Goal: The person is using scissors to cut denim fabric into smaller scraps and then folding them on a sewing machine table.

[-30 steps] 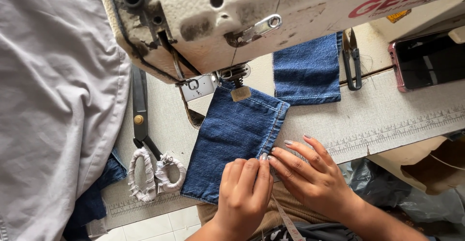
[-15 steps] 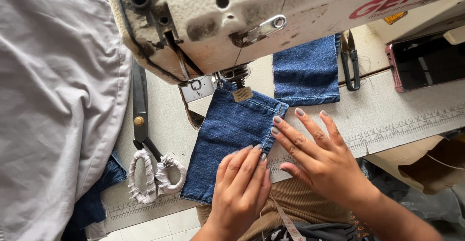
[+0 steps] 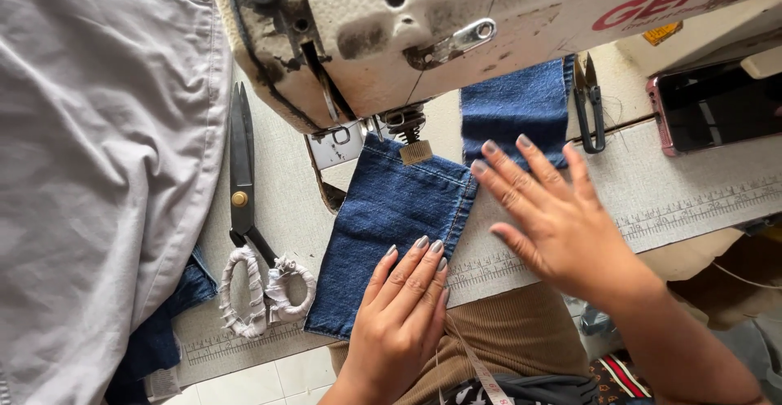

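Observation:
A blue denim piece (image 3: pixel 383 226) lies on the sewing table with its top edge under the presser foot (image 3: pixel 411 148) of a cream sewing machine (image 3: pixel 456 22). My left hand (image 3: pixel 403 315) rests flat on the lower right part of the denim, fingers together. My right hand (image 3: pixel 546 210) hovers open, fingers spread, to the right of the denim, fingertips near a second denim piece (image 3: pixel 513 108) lying behind the machine. It holds nothing.
Large black scissors (image 3: pixel 244 210) with cloth-wrapped handles lie left of the denim. Grey fabric (image 3: pixel 90 169) covers the left side. Small thread snips (image 3: pixel 588 100) and a phone (image 3: pixel 717 104) lie at the right. A measuring scale (image 3: pixel 700 205) runs along the table edge.
My right hand has lifted off the denim's lower edge and moved up and right, fingers spreading toward the second denim piece. My left hand stays on the denim.

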